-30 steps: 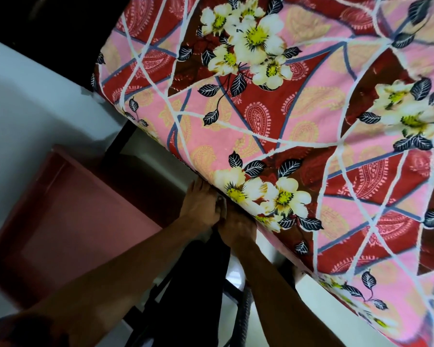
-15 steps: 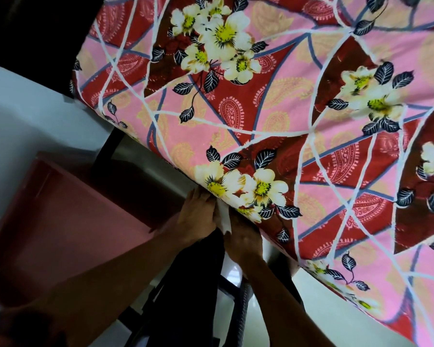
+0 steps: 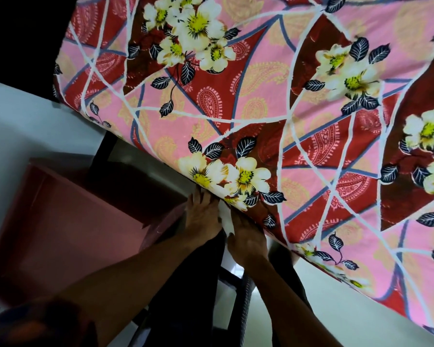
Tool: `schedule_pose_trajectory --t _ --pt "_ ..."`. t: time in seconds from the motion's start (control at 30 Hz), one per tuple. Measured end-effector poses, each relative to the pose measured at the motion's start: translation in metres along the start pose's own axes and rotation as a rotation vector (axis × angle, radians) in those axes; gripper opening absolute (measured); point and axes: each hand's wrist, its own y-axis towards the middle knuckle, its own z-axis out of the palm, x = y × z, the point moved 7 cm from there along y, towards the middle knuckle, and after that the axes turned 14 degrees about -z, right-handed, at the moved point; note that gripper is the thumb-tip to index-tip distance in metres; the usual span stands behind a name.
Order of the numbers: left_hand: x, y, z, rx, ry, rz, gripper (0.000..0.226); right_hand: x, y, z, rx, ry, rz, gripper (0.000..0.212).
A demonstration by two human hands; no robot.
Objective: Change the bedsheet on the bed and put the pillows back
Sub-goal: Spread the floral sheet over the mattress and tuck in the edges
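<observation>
Most of the sheet (image 3: pixel 261 108) looks on. Left hand (image 3: pixel 203 216) and right hand (image 3: pixel 246 242) are at its lower-middle edge, fingers hidden, so can't tell the grip; pillows left to do, I'd guess.

Left hand (image 3: pixel 203 216) lies beside right hand (image 3: pixel 246 239) at the bedsheet (image 3: pixel 261 116) edge (box (image 3: pixel 60 221) further left).

Bedsheet (image 3: pixel 261 108) — pink and red, white flowers, paisley; box (image 3: pixel 60 234) — dull red.

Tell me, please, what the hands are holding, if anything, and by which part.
The left hand and right hand meet at the side edge of the bedsheet, a pale strip of cloth between them; their tips are hidden, so a grip cannot be told.
</observation>
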Motion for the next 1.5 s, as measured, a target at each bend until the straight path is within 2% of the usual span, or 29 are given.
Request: schedule_pose_trajectory --t 0.07,0.17,0.27,0.47,0.53,0.67,0.8,0.9,0.97,1.13,1.23,1.33,1.43,1.5 --pt "-0.006 -0.001 -0.007 -0.077 -0.043 0.002 0.074 -0.007 0.003 -0.003 0.047 -0.016 0.03 0.064" --pt "-0.019 -0.02 -0.008 -0.135 -0.043 0.156 0.064 -0.011 0.013 -0.008 0.154 0.034 0.091 0.073" --pt "-0.025 -0.034 0.006 -0.126 0.003 0.255 0.072 -0.003 0.017 -0.024 0.05 0.07 0.074 0.063" --pt "-0.035 -0.02 0.005 -0.075 0.041 0.231 0.079 -0.005 -0.005 -0.016 0.04 0.098 0.059 0.068" --pt "-0.037 -0.02 0.006 -0.033 -0.004 0.18 0.076 0.0 -0.017 -0.02 0.021 0.086 0.041 0.066" --pt "-0.041 -0.024 0.004 -0.055 -0.035 0.154 0.073 -0.014 -0.032 -0.028 0.024 -0.003 0.065 0.057" --pt "-0.043 -0.039 0.007 -0.144 -0.06 0.203 0.069 -0.024 -0.024 -0.029 0.103 -0.097 0.104 0.057" --pt "-0.053 -0.054 0.018 -0.097 -0.029 0.326 0.071 -0.02 -0.021 -0.029 0.154 -0.083 0.121 0.059" --pt "-0.056 -0.056 0.025 -0.067 -0.016 0.351 0.069 -0.021 -0.023 -0.03 0.111 -0.071 0.113 0.059" --pt "-0.06 -0.044 0.022 -0.105 0.061 0.391 0.078 -0.019 -0.03 -0.04 0.026 -0.032 0.117 0.056" --pt "-0.064 -0.042 0.013 -0.137 0.08 0.336 0.073 -0.016 -0.042 -0.05 -0.021 -0.029 0.128 0.053" --pt "-0.067 -0.046 0.021 -0.095 0.115 0.289 0.074 -0.027 -0.058 -0.038 0.067 0.019 0.171 0.071" --pt "-0.07 -0.048 0.02 -0.087 0.094 0.229 0.075 -0.042 -0.06 -0.031 0.126 0.015 0.221 0.075" --pt "-0.078 -0.057 0.012 -0.109 0.019 0.254 0.068 -0.048 -0.056 -0.029 0.128 0.021 0.243 0.074"
